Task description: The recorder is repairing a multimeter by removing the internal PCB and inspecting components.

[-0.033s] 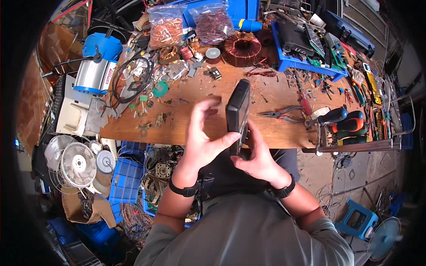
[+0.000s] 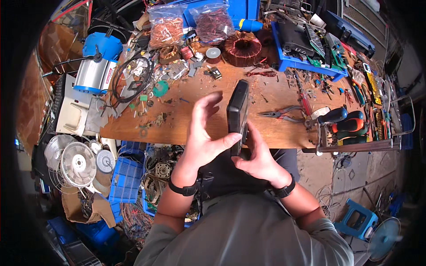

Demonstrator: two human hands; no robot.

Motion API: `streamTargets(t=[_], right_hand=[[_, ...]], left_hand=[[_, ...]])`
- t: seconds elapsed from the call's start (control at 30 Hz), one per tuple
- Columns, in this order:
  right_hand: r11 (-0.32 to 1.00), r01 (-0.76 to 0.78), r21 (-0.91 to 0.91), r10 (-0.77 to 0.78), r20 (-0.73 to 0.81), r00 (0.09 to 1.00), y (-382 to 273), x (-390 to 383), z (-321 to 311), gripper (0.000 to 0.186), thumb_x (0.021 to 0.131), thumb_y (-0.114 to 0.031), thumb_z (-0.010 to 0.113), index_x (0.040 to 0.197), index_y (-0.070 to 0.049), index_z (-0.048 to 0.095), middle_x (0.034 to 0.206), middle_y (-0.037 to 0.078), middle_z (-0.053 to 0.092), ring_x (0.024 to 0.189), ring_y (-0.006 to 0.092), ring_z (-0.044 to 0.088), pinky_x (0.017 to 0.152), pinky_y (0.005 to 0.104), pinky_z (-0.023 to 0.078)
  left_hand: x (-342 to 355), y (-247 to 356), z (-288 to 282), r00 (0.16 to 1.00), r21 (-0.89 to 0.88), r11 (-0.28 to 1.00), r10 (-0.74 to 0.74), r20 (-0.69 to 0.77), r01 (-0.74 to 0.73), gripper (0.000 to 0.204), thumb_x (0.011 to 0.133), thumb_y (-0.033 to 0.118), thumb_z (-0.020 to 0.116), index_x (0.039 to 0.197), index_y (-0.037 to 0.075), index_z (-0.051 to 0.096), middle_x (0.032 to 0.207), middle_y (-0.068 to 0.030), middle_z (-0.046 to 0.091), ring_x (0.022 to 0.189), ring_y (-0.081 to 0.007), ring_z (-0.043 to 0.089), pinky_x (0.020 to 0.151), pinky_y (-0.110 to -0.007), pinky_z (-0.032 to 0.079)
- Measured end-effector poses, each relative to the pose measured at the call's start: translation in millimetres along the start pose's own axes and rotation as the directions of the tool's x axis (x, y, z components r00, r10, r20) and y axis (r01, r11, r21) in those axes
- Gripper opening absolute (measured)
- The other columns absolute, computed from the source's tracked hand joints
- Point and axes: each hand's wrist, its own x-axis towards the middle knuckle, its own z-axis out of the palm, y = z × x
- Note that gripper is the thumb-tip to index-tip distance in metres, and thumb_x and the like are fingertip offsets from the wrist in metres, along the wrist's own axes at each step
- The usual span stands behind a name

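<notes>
A flat black rectangular device (image 2: 237, 106) stands nearly upright, seen almost edge-on, above the front edge of the wooden workbench (image 2: 186, 126). My right hand (image 2: 259, 162) grips its lower end, fingers behind the far side and thumb at the bottom. My left hand (image 2: 197, 137) is on the device's left; its thumb tip touches the casing while the other fingers are spread, away from it. Most of the device's broad face is turned from view. Long-nose pliers (image 2: 282, 114) with parted handles lie on the bench to the right.
A copper-wound ring coil (image 2: 242, 48), bags of copper wire (image 2: 166, 29) and scrap parts crowd the bench's back. A blue tray (image 2: 288, 64) of electronics is far right; a tool rack (image 2: 355, 144) juts out nearer. Below left are a fan (image 2: 78, 164) and blue crates (image 2: 126, 177).
The raised fingers of my left hand have shifted slightly up and apart. The device and my right hand stay almost in place.
</notes>
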Motion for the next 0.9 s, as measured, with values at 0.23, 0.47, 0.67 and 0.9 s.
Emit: streamTargets(t=[0.23, 0.47, 0.67, 0.9], right_hand=[[0.870, -0.231, 0.436, 0.147, 0.218, 0.965, -9.2, -4.7, -3.2, 0.090, 0.081, 0.006, 0.066, 0.155, -0.004, 0.016, 0.138, 0.007, 0.048, 0.126, 0.0162, 0.048, 0.103, 0.0317, 0.041], [0.886, -0.188, 0.424, 0.098, 0.225, 0.970, -15.9, -8.9, -8.8, 0.059, 0.094, -0.008, 0.064, 0.147, -0.004, 0.038, 0.130, 0.013, 0.058, 0.118, 0.0232, 0.059, 0.101, 0.0390, 0.049], [0.605, -0.348, 0.716, 0.087, 0.375, 0.923, -21.1, -6.8, -13.7, 0.042, 0.103, -0.019, 0.051, 0.141, 0.000, 0.044, 0.130, 0.014, 0.060, 0.117, 0.0309, 0.062, 0.100, 0.0417, 0.052], [0.685, -0.332, 0.648, 0.251, 0.218, 0.943, -18.6, -7.3, -16.6, 0.037, 0.105, -0.020, 0.047, 0.135, 0.002, 0.047, 0.120, 0.012, 0.063, 0.105, 0.0211, 0.065, 0.088, 0.0346, 0.056]], left_hand=[[8.2, -4.2, 10.1, 0.915, -0.430, 0.817, -0.400, 0.056, 0.383, 0.111, 0.079, 0.012, 0.084, 0.155, 0.005, 0.005, 0.126, -0.0176, 0.050, 0.102, -0.0214, 0.060, 0.087, -0.036, 0.054], [11.7, -1.1, -2.1, 0.904, -0.460, 0.800, -0.428, 0.013, 0.385, 0.046, 0.098, 0.016, 0.060, 0.139, -0.002, 0.047, 0.122, -0.0046, 0.061, 0.106, -0.0096, 0.058, 0.096, -0.028, 0.045], [5.3, -4.9, -8.7, 0.892, -0.458, 0.792, -0.453, 0.002, 0.403, 0.039, 0.095, 0.006, 0.056, 0.132, -0.006, 0.053, 0.118, -0.0078, 0.066, 0.105, -0.0121, 0.063, 0.093, -0.028, 0.049], [4.8, -6.8, -12.3, 0.850, -0.534, 0.740, -0.522, -0.073, 0.409, 0.025, 0.095, 0.006, 0.061, 0.119, -0.001, 0.061, 0.101, -0.0042, 0.069, 0.084, -0.0085, 0.066, 0.070, -0.024, 0.058]])
